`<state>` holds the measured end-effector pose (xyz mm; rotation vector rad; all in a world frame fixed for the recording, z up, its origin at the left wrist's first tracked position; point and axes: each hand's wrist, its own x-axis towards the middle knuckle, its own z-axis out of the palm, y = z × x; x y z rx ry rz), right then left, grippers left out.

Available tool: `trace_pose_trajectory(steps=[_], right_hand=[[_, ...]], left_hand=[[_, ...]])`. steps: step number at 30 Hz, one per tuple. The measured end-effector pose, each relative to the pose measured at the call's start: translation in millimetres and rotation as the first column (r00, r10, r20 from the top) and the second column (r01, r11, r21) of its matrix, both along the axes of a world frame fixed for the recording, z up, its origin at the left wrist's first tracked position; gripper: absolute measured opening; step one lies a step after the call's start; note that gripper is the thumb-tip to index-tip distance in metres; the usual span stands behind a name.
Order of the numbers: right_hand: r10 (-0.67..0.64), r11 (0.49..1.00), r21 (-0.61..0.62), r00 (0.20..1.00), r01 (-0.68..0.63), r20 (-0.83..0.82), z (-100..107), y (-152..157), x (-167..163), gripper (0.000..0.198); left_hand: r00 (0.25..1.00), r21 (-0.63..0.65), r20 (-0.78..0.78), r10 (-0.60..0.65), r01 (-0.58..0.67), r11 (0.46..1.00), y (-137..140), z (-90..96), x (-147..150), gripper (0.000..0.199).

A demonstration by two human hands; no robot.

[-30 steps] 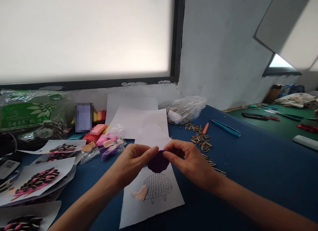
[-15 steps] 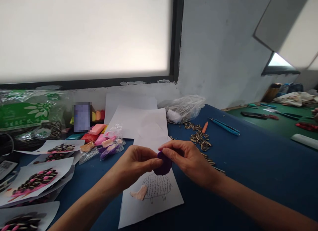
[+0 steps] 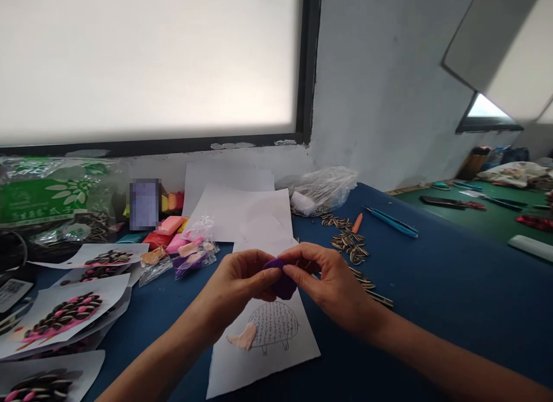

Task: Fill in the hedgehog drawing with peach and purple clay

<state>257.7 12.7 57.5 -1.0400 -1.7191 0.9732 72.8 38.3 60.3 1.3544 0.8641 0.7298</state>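
Note:
A flattened piece of purple clay (image 3: 284, 286) is pinched between both hands, above a white sheet. My left hand (image 3: 242, 281) grips its left edge between thumb and fingers. On the upper right edge, my right hand (image 3: 322, 275) has thumb and fingers closed. Below them lies the paper (image 3: 242, 370) with a hedgehog-like drawing (image 3: 275, 324), its round body filled with small marks. Peach-coloured clay (image 3: 244, 337) covers the drawing's pointed head at the left.
Sunflower seeds (image 3: 352, 246), an orange crayon-like stick (image 3: 358, 223) and blue tweezers (image 3: 395, 222) lie to the right. Clay packets (image 3: 192, 252) sit at the left, near finished seed pictures (image 3: 64, 315). Blank sheets (image 3: 216, 212) and a clear plastic bag (image 3: 326, 186) are at the back.
The purple clay has turned and risen slightly between my fingers. My left thumb has shifted up along it, and my right fingers have adjusted their pinch. The drawing stays in place.

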Motion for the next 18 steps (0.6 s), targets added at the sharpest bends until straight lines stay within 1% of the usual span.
trace_pose_trajectory(steps=[3,6,8,12,16,18], right_hand=[[-0.015,0.996,0.088,1.000,0.014,0.009,-0.9,-0.1,0.3,0.020],[-0.004,0.986,0.167,0.999,-0.005,0.052,0.5,-0.3,1.0,0.022],[0.014,0.985,0.173,0.998,-0.025,0.063,1.4,-0.4,1.4,0.023],[0.009,0.980,0.195,0.995,-0.028,0.098,1.7,-0.8,1.8,0.025],[0.045,0.967,0.240,0.983,-0.087,0.175,2.4,-1.3,2.0,0.029],[0.043,0.964,0.249,0.982,-0.089,0.184,2.3,-0.8,2.4,0.030]], left_hand=[[0.999,0.019,-0.037,-0.004,0.004,1.000,-0.6,2.4,0.4,0.033],[1.000,0.031,-0.028,0.000,0.001,1.000,-1.0,4.0,0.5,0.028],[0.999,0.037,-0.037,-0.004,0.005,0.999,-1.3,4.5,0.6,0.028],[0.998,0.036,-0.062,-0.005,0.007,0.999,-1.1,4.7,0.9,0.030],[0.999,0.028,-0.029,-0.023,0.024,0.999,0.3,3.9,0.3,0.029],[1.000,0.013,-0.018,-0.016,0.016,1.000,1.2,3.1,-0.2,0.030]])
